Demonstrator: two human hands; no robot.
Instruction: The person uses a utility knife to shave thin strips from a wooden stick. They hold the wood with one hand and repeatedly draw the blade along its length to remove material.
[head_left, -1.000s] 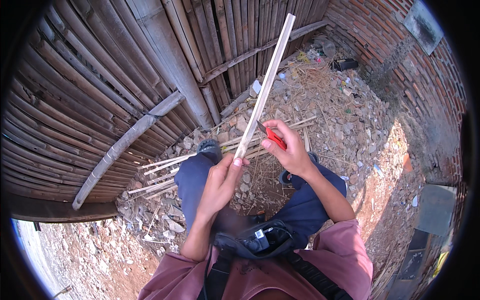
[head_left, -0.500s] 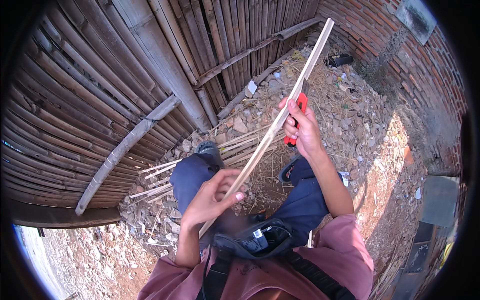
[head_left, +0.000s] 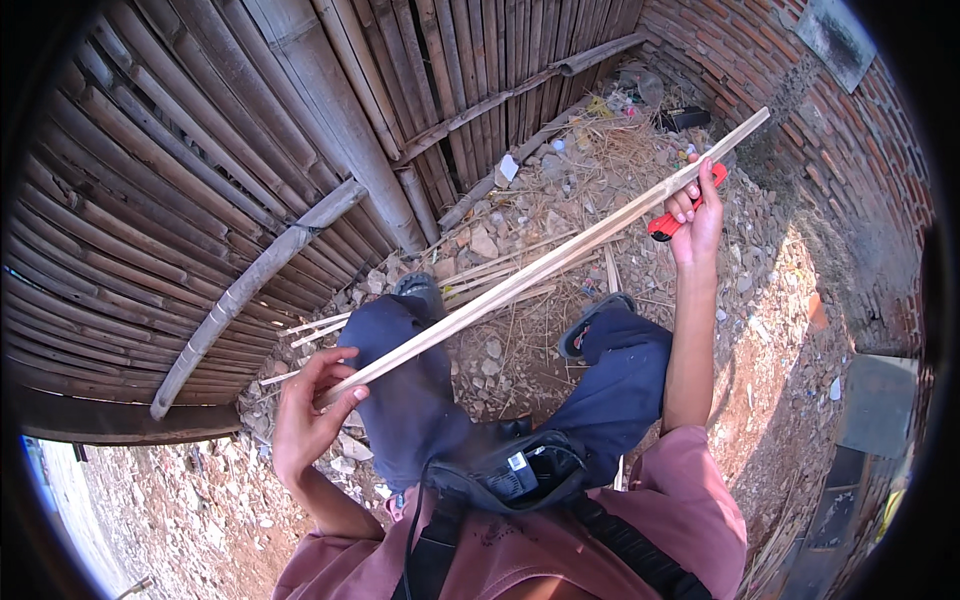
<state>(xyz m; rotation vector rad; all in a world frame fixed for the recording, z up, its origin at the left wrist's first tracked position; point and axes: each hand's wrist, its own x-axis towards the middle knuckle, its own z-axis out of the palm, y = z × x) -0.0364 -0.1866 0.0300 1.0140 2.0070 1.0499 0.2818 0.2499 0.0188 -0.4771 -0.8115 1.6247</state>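
A long, pale bamboo strip slants across in front of me, its far end up to the right near the brick wall. Its near end lies between the thumb and fingers of my left hand, out to the left of my knee. My right hand, arm stretched forward, grips a red utility knife and also holds the strip close to its far end. I cannot make out the knife's blade, which is hidden by the strip and fingers.
Several more strips lie on the rubble ground by my feet. A bamboo slat wall stands at the left, and a curved brick wall at the right. An open black pouch sits at my waist.
My left hand has moved left and my right hand right and forward. The strip has swung to a flatter slant, and its near end has come out to my left.
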